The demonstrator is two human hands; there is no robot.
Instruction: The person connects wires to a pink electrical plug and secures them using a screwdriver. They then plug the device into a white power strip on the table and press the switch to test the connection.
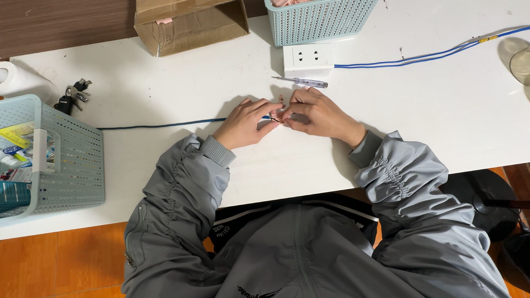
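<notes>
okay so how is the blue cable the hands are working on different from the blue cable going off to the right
The dark blue cable is a single strand lying straight across the white table from the left, its end pinched between the left hand and right hand. The light blue cable is a brighter paired run, gently curved, leading from the white socket block toward the right edge, untouched by either hand. Both lie flat on the table.

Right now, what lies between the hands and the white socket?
In the head view, a slim clear-handled screwdriver lies on the table between the hands and the socket.
</notes>
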